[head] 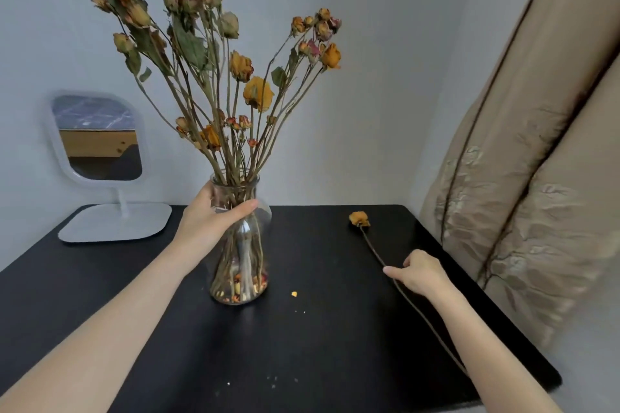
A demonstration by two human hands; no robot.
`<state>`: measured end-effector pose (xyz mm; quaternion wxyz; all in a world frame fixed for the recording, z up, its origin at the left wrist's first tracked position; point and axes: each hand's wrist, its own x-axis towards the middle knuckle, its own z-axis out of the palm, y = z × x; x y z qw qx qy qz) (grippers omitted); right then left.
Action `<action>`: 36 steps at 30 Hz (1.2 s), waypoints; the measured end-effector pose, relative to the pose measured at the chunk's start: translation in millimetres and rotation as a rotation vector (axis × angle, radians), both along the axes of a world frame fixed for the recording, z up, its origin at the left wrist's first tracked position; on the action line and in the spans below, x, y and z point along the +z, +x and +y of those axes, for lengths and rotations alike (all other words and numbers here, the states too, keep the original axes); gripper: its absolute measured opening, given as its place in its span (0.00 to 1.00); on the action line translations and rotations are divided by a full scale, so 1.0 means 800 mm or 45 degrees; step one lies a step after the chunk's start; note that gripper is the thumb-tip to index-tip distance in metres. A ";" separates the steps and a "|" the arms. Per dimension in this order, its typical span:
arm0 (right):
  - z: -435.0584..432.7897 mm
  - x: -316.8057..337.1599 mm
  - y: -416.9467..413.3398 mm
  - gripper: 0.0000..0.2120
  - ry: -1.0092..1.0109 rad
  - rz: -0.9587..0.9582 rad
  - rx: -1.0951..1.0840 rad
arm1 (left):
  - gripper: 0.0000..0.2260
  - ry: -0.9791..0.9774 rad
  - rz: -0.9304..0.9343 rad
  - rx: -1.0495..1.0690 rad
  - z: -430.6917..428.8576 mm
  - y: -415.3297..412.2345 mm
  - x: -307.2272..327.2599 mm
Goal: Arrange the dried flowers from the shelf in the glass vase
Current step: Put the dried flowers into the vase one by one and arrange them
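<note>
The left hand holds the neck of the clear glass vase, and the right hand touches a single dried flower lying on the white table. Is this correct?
Not quite: the head view shows the table is black. Otherwise yes: left hand on the clear glass vase, right hand on the single dried flower.

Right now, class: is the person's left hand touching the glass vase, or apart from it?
Touching. The head view shows the left hand wrapped around the neck of the glass vase, thumb pressed across its front.

Home: vanity mirror (97,137), curtain (523,144)
</note>
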<state>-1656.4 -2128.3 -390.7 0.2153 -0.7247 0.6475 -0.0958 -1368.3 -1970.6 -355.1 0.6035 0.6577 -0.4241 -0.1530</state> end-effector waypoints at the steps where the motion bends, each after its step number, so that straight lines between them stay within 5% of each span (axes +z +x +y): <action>1: -0.003 -0.005 -0.004 0.26 0.043 -0.012 -0.014 | 0.21 0.003 -0.003 0.010 0.000 0.000 0.000; 16: -0.008 -0.019 0.007 0.10 0.116 0.025 -0.007 | 0.21 0.000 0.025 0.015 -0.002 0.000 0.000; 19: -0.005 -0.017 0.011 0.03 0.046 -0.095 0.095 | 0.22 -0.006 0.014 0.021 -0.002 0.000 0.000; 30: 0.056 0.085 0.037 0.05 -0.461 -0.770 0.360 | 0.21 0.005 0.001 0.024 -0.002 0.002 -0.001; 36: 0.097 0.155 0.052 0.06 -0.623 -0.900 0.517 | 0.22 -0.003 0.032 0.013 0.001 -0.002 0.001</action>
